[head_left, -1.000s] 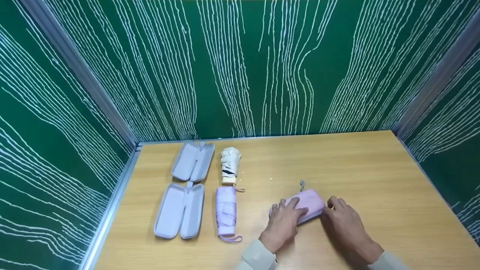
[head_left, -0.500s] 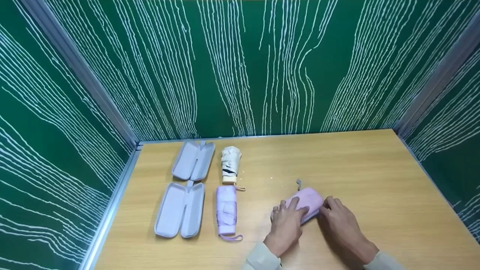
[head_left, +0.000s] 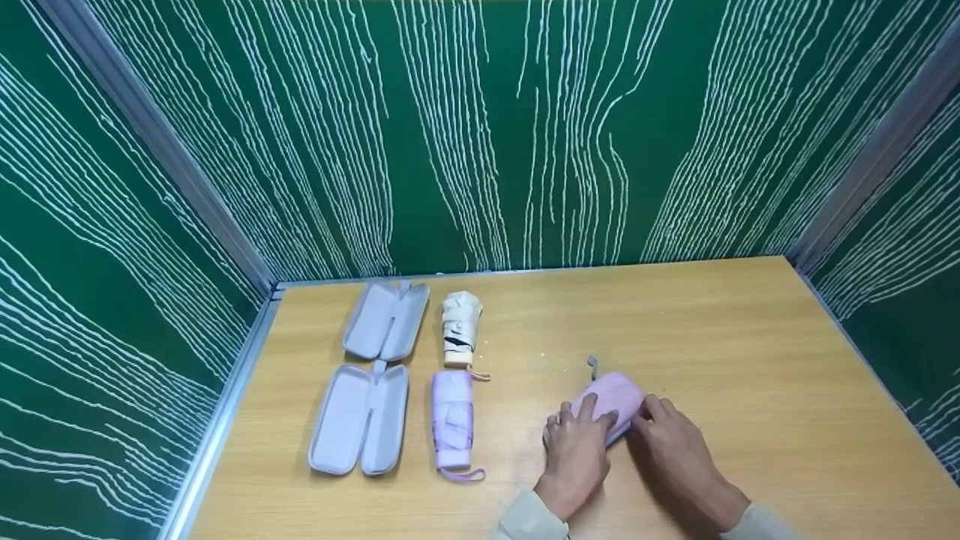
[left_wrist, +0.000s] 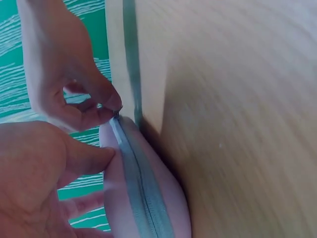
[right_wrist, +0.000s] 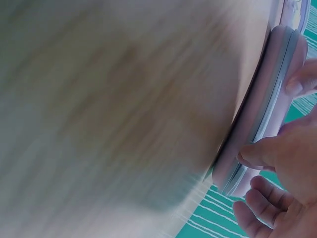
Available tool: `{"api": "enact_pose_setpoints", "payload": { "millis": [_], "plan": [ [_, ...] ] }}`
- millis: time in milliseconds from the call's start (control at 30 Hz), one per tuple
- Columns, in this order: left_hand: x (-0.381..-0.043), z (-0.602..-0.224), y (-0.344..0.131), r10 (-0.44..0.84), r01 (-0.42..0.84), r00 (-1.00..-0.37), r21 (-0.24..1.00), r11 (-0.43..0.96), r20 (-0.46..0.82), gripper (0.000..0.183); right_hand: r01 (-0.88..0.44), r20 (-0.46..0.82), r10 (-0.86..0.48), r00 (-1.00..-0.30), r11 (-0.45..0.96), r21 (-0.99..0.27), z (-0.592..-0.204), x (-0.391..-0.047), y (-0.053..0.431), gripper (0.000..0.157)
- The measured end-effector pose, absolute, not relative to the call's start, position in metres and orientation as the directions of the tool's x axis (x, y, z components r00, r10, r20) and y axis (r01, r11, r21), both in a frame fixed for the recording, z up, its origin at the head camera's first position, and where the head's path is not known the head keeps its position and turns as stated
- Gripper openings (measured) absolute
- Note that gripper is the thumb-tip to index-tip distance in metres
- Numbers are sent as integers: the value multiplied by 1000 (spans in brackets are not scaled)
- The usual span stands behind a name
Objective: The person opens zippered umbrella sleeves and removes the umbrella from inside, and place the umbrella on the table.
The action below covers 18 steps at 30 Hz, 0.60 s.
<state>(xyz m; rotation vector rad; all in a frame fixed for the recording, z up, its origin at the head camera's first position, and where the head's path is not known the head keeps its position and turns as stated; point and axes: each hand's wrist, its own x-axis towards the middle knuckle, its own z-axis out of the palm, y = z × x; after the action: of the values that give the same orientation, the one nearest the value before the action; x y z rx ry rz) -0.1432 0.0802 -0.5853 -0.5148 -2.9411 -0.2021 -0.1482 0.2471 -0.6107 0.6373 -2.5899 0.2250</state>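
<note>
A pink zip case point(head_left: 616, 393) with a grey zipper point(left_wrist: 143, 188) along its side lies on the table, right of centre. My left hand point(head_left: 576, 448) holds it from above, the thumb against its near side and the fingers spread over its top. At the case's right end, my right hand point(head_left: 671, 442) pinches the small zipper pull point(left_wrist: 117, 113) between thumb and forefinger, as the left wrist view shows. The zipper teeth are together along the stretch seen there. A small grey strap point(head_left: 592, 365) sticks out from the far side of the case.
Two open grey-lilac hard cases point(head_left: 341, 420) lie at the left, one behind the other. Beside them are a folded purple umbrella point(head_left: 452, 420) and a folded cream umbrella point(head_left: 460, 322), each with a wrist loop. Green walls with white lines border the wooden table point(head_left: 675, 315).
The pink case has turned slightly, and its strap has shifted left. My right hand has moved a little left along with the case's end; my left hand keeps its hold, wrist shifted right.
</note>
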Motion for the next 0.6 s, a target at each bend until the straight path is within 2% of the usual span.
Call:
{"api": "enact_pose_setpoints", "payload": {
  "millis": [133, 333, 433, 600],
  "plan": [
    [-141, -586, 84, 294, 315, -938, 99, 944, 186, 57, -455, 436, -412, -800, 890, 7, -610, -146, 242, 19],
    [-139, -589, 86, 298, 317, -924, 43, 948, 238, 57, -442, 436, -445, -782, 890, 116, -611, -144, 241, 23],
    [-138, -590, 83, 315, 339, -910, 47, 940, 268, 56, -434, 444, -431, -785, 895, 102, -610, -145, 242, 18],
    [-139, -591, 71, 370, 396, -871, 14, 918, 323, 44, -414, 423, -407, -809, 907, 80, -606, -145, 243, 10]
  ]
}}
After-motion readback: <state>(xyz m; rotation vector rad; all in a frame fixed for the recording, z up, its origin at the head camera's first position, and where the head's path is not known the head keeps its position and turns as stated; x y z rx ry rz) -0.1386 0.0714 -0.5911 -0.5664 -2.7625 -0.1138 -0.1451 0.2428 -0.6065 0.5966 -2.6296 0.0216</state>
